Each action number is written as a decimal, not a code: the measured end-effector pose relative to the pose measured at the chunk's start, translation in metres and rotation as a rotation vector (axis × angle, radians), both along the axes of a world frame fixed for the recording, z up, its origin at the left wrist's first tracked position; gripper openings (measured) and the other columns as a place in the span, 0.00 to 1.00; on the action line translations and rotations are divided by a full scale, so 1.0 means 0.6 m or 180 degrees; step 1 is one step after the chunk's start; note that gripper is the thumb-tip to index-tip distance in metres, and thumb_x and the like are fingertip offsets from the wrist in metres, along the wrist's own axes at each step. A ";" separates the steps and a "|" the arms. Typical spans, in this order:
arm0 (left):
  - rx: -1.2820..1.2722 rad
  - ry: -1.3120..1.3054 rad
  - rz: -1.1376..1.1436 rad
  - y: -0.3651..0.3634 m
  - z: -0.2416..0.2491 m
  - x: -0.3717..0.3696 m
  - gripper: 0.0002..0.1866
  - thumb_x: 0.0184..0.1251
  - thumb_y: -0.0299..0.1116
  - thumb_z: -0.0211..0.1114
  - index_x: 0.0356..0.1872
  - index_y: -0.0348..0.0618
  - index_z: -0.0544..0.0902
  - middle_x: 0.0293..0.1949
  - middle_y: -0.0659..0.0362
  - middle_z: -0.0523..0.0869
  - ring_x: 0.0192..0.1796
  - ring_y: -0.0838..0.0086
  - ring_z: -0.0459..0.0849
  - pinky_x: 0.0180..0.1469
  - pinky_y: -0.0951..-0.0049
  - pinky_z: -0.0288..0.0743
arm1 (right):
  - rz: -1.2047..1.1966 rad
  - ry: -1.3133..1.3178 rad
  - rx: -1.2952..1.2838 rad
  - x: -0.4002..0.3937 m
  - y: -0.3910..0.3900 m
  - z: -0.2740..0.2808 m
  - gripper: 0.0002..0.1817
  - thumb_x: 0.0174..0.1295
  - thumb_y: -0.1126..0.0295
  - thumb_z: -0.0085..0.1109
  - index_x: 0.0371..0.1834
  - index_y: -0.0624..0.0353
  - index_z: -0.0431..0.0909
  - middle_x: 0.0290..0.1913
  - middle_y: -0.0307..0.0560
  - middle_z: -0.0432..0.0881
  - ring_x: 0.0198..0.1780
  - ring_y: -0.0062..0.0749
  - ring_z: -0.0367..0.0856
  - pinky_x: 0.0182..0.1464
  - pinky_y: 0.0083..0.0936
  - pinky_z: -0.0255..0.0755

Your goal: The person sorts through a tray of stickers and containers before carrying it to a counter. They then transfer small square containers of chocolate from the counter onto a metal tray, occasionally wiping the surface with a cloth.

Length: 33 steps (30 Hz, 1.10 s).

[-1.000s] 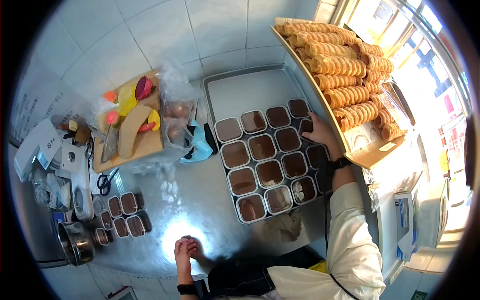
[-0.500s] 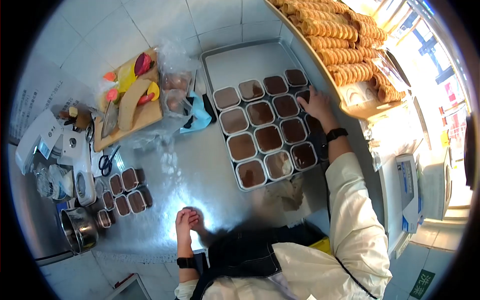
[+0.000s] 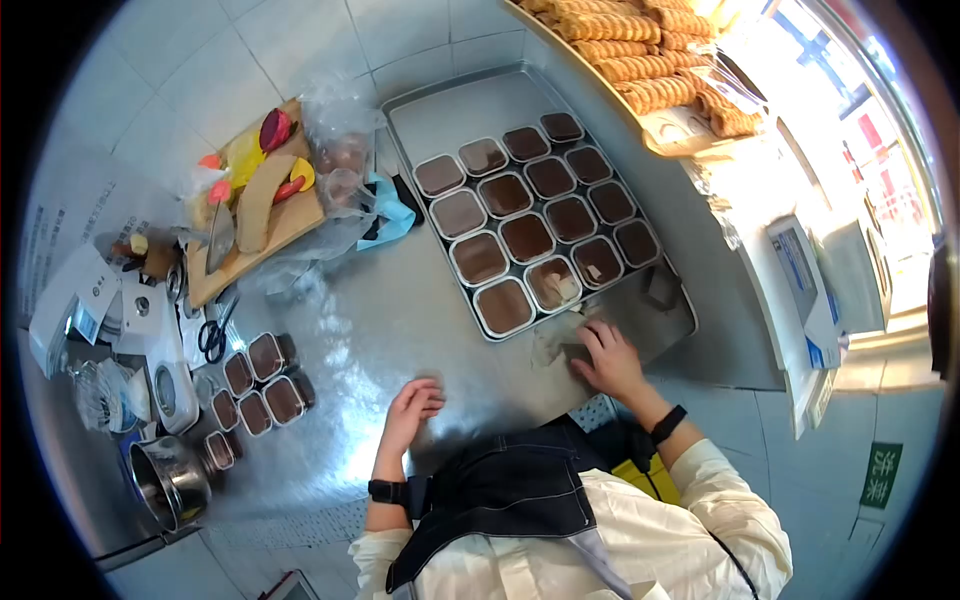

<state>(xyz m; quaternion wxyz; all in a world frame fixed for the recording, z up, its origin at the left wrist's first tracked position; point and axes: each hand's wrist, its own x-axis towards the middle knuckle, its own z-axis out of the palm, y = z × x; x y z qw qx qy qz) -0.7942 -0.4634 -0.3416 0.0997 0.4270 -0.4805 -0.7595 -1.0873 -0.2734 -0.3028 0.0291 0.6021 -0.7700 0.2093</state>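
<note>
My right hand is at the near edge of a large metal tray, fingers spread and holding nothing that I can see. Square containers filled with dark brown, smooth-topped contents, such as this front container, stand in rows on the tray. Nearest my right hand, one container has a pale patch on its surface, perhaps a reflection. My left hand hovers near the front edge of the metal worktable, its fingers loosely bent and apart, with nothing in them.
Small brown-filled containers stand at left beside a steel pot. Behind them are scissors, a white scale and a wooden board with a knife. A blue cloth-like item lies by the tray. Coiled pastries fill a shelf at upper right.
My right hand has moved from the tray's far right side back to its near edge. My left hand has shifted slightly right and its fingers have loosened. The camera view has also shifted.
</note>
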 end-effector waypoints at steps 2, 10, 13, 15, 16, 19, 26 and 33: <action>-0.0072 0.0072 -0.0355 0.005 -0.001 -0.034 0.14 0.69 0.33 0.50 0.51 0.39 0.73 0.41 0.56 0.80 0.40 0.73 0.81 0.42 0.76 0.75 | -0.0457 -0.0697 0.0051 0.007 0.015 -0.053 0.11 0.45 0.78 0.55 0.35 0.57 0.73 0.37 0.48 0.72 0.41 0.44 0.72 0.41 0.36 0.70; -0.2700 -0.0033 -0.2066 0.041 0.022 -0.127 0.23 0.54 0.32 0.64 0.53 0.45 0.71 0.47 0.52 0.74 0.45 0.60 0.77 0.44 0.70 0.74 | 0.1366 -0.2750 0.0244 0.112 -0.060 -0.037 0.14 0.47 0.80 0.51 0.38 0.56 0.75 0.39 0.51 0.75 0.42 0.46 0.75 0.44 0.32 0.70; -0.3278 -0.0219 -0.1874 0.029 -0.009 -0.094 0.19 0.50 0.31 0.65 0.45 0.45 0.75 0.43 0.51 0.73 0.44 0.54 0.76 0.45 0.67 0.74 | -0.0159 -0.1365 -0.0066 0.047 -0.029 -0.016 0.14 0.49 0.77 0.51 0.41 0.55 0.76 0.41 0.52 0.78 0.46 0.46 0.76 0.47 0.34 0.71; -0.3243 -0.0497 -0.1426 0.017 -0.011 -0.065 0.16 0.49 0.31 0.65 0.42 0.44 0.75 0.42 0.51 0.73 0.43 0.54 0.76 0.45 0.65 0.73 | -0.1287 -0.0831 -0.0415 -0.039 0.004 -0.002 0.19 0.48 0.76 0.52 0.47 0.58 0.73 0.47 0.55 0.75 0.50 0.50 0.73 0.52 0.38 0.69; -0.3193 -0.0752 -0.1045 0.010 -0.010 -0.040 0.14 0.49 0.31 0.64 0.39 0.43 0.75 0.41 0.51 0.73 0.43 0.54 0.76 0.45 0.64 0.73 | -0.1638 -0.0229 -0.0346 -0.090 0.027 -0.028 0.21 0.48 0.77 0.51 0.49 0.62 0.70 0.52 0.59 0.71 0.53 0.52 0.69 0.55 0.40 0.65; -0.3081 -0.1481 -0.0543 -0.028 -0.006 0.019 0.15 0.50 0.33 0.63 0.40 0.45 0.74 0.44 0.51 0.72 0.44 0.51 0.76 0.44 0.59 0.73 | -0.1989 0.0142 0.0162 -0.168 0.072 -0.044 0.19 0.50 0.75 0.54 0.49 0.64 0.69 0.52 0.59 0.68 0.53 0.53 0.68 0.55 0.41 0.64; -0.2976 -0.1780 0.0515 -0.053 -0.014 0.106 0.15 0.52 0.33 0.64 0.40 0.40 0.74 0.40 0.48 0.74 0.42 0.54 0.76 0.45 0.62 0.71 | -0.1532 0.0553 0.0447 -0.167 0.094 -0.078 0.05 0.52 0.76 0.53 0.31 0.63 0.76 0.36 0.55 0.76 0.40 0.50 0.73 0.42 0.41 0.68; -0.2811 -0.0689 0.2333 -0.081 -0.025 0.088 0.14 0.56 0.28 0.63 0.41 0.36 0.72 0.39 0.51 0.76 0.33 0.64 0.79 0.37 0.68 0.74 | 0.1421 -0.0041 -0.0306 0.093 -0.024 0.001 0.10 0.40 0.77 0.55 0.28 0.54 0.77 0.29 0.43 0.77 0.32 0.38 0.77 0.33 0.30 0.72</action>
